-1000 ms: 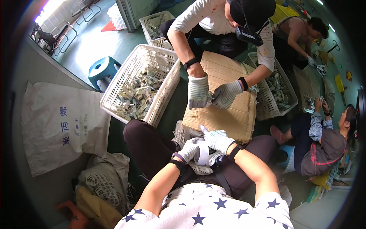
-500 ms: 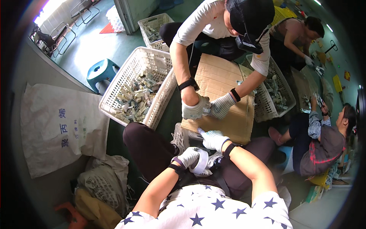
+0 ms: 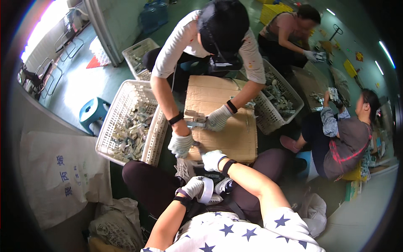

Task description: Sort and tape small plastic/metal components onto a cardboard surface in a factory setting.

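Note:
My left hand [image 3: 193, 187], in a striped glove, is closed around a white ring that looks like a roll of tape [image 3: 206, 191], held low between my knees. My right hand [image 3: 213, 160], gloved too, reaches over the near edge of the cardboard-topped surface [image 3: 228, 145]. Its forefinger stretches out, close to a co-worker's gloved hand [image 3: 180, 145]; whether they touch I cannot tell. The co-worker's other gloved hand [image 3: 218, 119] rests at a small bundle of pale, flat pieces [image 3: 195, 117] on the cardboard.
White crates [image 3: 138, 94] of small pale pieces stand left of the cardboard, and another crate [image 3: 289, 113] is on its right. A blue stool [image 3: 94, 111] stands at the far left, white sacks [image 3: 117, 224] at lower left. Two more people sit working to the right.
The view has shifted. The co-worker's hands have moved apart, and the pale bundle now shows on the cardboard. My right hand stays extended near its edge; my left keeps the tape roll.

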`<act>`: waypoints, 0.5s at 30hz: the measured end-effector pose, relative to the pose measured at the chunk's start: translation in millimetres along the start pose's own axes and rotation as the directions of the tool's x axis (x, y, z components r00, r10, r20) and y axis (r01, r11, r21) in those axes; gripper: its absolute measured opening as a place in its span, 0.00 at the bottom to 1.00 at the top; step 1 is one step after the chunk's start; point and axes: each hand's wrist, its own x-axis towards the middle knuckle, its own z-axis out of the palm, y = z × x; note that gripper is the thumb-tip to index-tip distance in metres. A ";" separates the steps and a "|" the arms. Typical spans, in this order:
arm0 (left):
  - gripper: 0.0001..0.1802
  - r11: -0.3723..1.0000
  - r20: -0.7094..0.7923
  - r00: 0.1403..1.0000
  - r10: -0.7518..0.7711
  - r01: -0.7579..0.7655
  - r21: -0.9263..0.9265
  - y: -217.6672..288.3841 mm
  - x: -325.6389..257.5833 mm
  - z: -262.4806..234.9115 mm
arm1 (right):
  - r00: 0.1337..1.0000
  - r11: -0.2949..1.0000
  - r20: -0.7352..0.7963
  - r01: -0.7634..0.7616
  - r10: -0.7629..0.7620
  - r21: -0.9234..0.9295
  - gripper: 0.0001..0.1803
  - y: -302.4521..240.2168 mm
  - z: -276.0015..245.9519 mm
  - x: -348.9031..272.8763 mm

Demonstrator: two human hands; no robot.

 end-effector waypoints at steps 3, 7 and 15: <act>0.06 0.999 0.007 0.999 -0.035 0.035 0.005 13.0 -7.0 13.1 | 0.998 1.000 -0.059 -0.013 0.014 0.024 0.37 7.4 10.4 -11.7; 0.06 0.995 -0.002 0.999 -0.051 0.050 -0.087 3.2 -1.3 7.0 | 0.995 0.998 -0.096 0.044 -0.039 0.049 0.31 -1.8 13.2 -35.6; 0.05 0.984 -0.011 0.997 -0.071 0.068 -0.166 13.2 -1.8 11.6 | 0.956 0.915 -0.288 0.163 -0.055 0.369 0.14 98.2 30.0 -66.0</act>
